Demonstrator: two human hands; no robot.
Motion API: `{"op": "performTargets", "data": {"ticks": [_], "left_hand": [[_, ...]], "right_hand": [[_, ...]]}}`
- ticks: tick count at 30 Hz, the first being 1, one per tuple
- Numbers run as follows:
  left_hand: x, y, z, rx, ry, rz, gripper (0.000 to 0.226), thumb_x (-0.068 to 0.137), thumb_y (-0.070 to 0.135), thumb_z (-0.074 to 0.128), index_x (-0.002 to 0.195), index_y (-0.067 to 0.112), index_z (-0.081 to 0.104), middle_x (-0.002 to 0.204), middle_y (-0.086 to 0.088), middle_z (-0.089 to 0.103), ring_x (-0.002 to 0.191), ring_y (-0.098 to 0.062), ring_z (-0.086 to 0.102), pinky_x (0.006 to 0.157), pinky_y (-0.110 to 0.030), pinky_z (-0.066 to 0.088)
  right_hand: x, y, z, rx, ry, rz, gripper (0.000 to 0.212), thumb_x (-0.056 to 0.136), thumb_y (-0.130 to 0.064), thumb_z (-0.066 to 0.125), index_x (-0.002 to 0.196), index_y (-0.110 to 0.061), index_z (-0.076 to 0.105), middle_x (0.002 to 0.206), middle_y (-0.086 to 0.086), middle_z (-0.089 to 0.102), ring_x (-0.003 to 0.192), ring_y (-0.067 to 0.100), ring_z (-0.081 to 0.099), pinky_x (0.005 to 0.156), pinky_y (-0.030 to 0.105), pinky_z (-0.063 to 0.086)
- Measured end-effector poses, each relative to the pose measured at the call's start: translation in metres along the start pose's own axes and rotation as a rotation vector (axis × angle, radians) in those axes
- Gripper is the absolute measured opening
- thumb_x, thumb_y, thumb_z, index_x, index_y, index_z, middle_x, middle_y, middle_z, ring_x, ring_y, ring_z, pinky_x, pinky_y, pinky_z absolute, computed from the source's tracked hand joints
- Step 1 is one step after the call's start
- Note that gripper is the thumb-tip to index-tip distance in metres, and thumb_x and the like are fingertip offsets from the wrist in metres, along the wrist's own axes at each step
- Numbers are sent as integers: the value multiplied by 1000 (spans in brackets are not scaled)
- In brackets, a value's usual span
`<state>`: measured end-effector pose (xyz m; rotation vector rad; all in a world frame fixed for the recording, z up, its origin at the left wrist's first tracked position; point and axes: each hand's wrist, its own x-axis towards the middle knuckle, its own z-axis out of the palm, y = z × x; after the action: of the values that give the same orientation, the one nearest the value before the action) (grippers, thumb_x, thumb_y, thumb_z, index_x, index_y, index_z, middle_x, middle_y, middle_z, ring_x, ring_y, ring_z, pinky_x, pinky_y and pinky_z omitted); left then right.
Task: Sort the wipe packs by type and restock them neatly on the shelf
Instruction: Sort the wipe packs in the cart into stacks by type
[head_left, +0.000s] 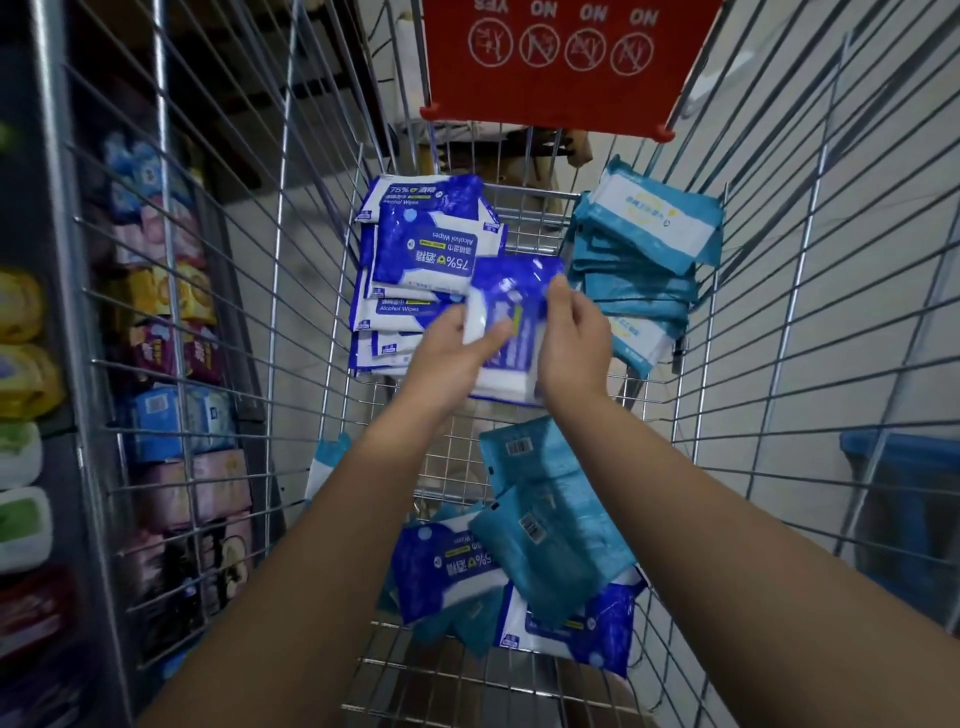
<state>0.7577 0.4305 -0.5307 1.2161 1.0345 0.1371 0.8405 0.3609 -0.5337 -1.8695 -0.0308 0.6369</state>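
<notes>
Both hands hold one dark blue and white alcohol wipe pack (511, 296) over the middle of a wire shopping cart (519, 470). My left hand (452, 353) grips its left edge; my right hand (574, 338) grips its right side. A stack of matching dark blue packs (421, 249) leans at the cart's far left. A stack of teal packs (644, 244) leans at the far right. Near me, a loose mixed heap lies on the cart floor: teal packs (550, 525) over dark blue ones (441, 566).
A shelf (36, 364) on the left carries rows of assorted wipe packs in yellow, green, pink and blue. A red sign flap (561, 62) hangs at the cart's far end. A blue bin (904, 499) stands outside the cart on the right.
</notes>
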Motion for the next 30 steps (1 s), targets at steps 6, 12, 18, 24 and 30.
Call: {"op": "performTargets", "data": {"ticks": [6, 12, 18, 24, 30], "left_hand": [[30, 39, -32, -519, 118, -156, 34, 99, 29, 49, 126, 8, 50, 111, -8, 65, 90, -21, 68, 71, -34, 59], [21, 10, -34, 203, 8, -241, 15, 96, 28, 55, 91, 14, 58, 93, -7, 62, 66, -14, 55, 65, -26, 47], [-13, -64, -56, 957, -259, -309, 10, 86, 19, 64, 83, 10, 67, 93, -8, 70, 89, -23, 65, 81, -37, 53], [-44, -89, -48, 1167, -652, -456, 41, 64, 34, 87, 96, 12, 72, 100, -6, 70, 88, -20, 67, 72, -30, 54], [-44, -70, -42, 1076, -597, -409, 37, 63, 20, 87, 93, 7, 71, 94, -6, 71, 82, -21, 67, 66, -29, 54]], "right_hand": [[0, 54, -15, -486, -334, 179, 21, 91, -26, 56, 75, -13, 55, 79, 11, 63, 74, 29, 59, 74, 45, 53], [-39, 87, -49, -967, -612, 249, 39, 75, -53, 71, 80, -15, 61, 86, 5, 67, 82, 22, 63, 72, 31, 48], [-52, 83, -43, -988, -912, 269, 43, 58, -43, 87, 83, -15, 66, 78, -1, 67, 73, 20, 67, 63, 26, 51], [-52, 74, -31, -1305, -1153, 84, 30, 75, -20, 74, 103, -11, 71, 89, 4, 59, 81, 18, 54, 70, 23, 42], [-59, 67, -39, -1311, -1070, 27, 48, 75, -58, 69, 97, -16, 66, 100, 7, 63, 95, 23, 60, 73, 27, 42]]}}
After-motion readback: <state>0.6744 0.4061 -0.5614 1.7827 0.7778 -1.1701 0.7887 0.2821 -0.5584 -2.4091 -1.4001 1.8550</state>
